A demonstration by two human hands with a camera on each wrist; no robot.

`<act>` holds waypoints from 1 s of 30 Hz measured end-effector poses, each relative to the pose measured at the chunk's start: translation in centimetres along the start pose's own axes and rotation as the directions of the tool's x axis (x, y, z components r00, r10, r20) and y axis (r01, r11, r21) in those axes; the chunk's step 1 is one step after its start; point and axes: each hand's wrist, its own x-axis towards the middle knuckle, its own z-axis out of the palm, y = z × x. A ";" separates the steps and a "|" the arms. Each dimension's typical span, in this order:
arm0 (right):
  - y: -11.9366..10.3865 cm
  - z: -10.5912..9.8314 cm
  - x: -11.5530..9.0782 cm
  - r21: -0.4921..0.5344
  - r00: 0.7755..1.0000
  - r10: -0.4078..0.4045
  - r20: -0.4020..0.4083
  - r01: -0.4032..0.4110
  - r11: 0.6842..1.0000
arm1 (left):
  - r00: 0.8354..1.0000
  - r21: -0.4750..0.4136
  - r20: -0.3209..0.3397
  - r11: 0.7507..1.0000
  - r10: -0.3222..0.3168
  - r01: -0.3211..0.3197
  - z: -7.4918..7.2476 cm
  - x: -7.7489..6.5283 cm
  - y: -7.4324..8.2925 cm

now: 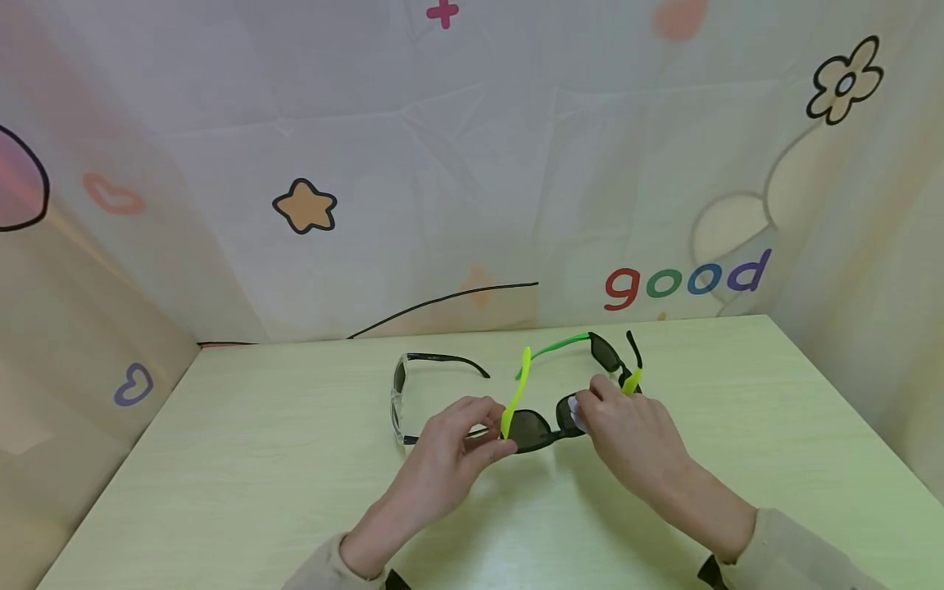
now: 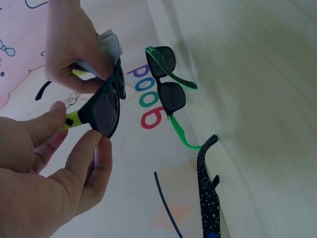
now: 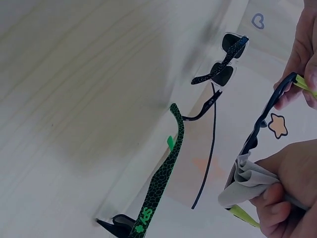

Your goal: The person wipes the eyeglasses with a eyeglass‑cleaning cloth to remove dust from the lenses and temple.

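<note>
Black-framed sunglasses with yellow temples (image 1: 531, 432) are held up over the table between both hands. My left hand (image 1: 455, 451) pinches them at the hinge end, by the yellow temple and the frame's corner. A pale grey cloth (image 3: 247, 181) is bunched in my right hand (image 1: 637, 447), which pinches it around the other lens. In the left wrist view the cloth (image 2: 110, 45) sticks out above the right hand's fingers, and the near dark lens (image 2: 106, 111) faces the camera. Part of the right-hand lens is hidden by cloth and fingers.
Clear-framed sunglasses with dark temples (image 1: 398, 397) lie at the back left of the table (image 1: 258, 459). Behind the hands are black sunglasses with green temples (image 1: 605, 352), partly covered by the right hand. A printed curtain (image 1: 472, 188) hangs along the table's back edge.
</note>
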 end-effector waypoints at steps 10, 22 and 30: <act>-0.3 -0.2 0.0 0.048 1.000 0.015 0.025 -0.016 0.999 | 1.000 0.042 -0.004 0.999 0.013 -0.013 -0.2 0.0 0.0; -0.6 -0.4 -0.5 0.019 0.998 -0.061 -0.031 0.062 0.998 | 0.999 0.011 -0.023 1.000 -0.025 0.025 -0.4 0.2 -0.2; 0.4 -1.1 -0.6 0.032 0.968 -0.241 -0.073 0.244 0.969 | 0.997 0.037 -0.055 0.997 -0.062 0.064 -1.1 0.3 -0.6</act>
